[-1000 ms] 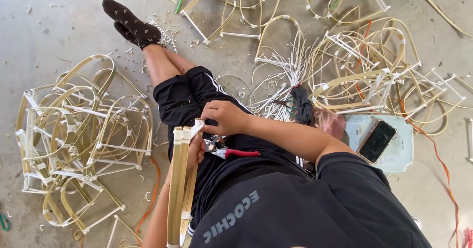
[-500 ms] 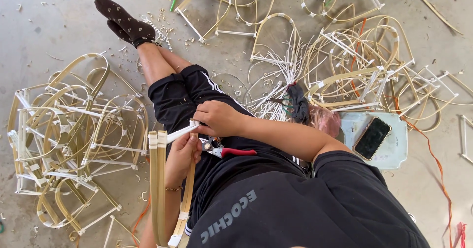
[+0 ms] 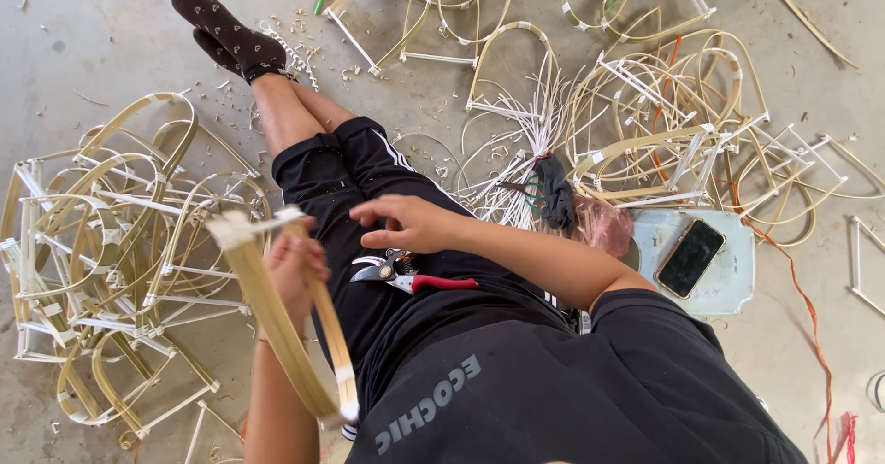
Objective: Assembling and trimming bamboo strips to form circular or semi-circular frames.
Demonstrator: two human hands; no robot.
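My left hand grips a bent frame of flat bamboo strips bound with white tape at its top end. The frame slants from upper left down toward my waist. My right hand hovers over my lap with its fingers loosely spread and nothing in them, a short way to the right of the frame's taped end. Just below the right hand, red-handled pruning shears lie on my black shorts. My legs stretch out along the concrete floor, ending in dark socks.
A heap of finished bamboo frames lies on the floor to the left, and more frames are scattered to the upper right. A bundle of thin white strips lies beside my leg. A phone rests on a pale blue stool.
My left hand has swung the bamboo frame out to the left and tilted it. My right hand has come off the frame's taped end and now hangs apart from it.
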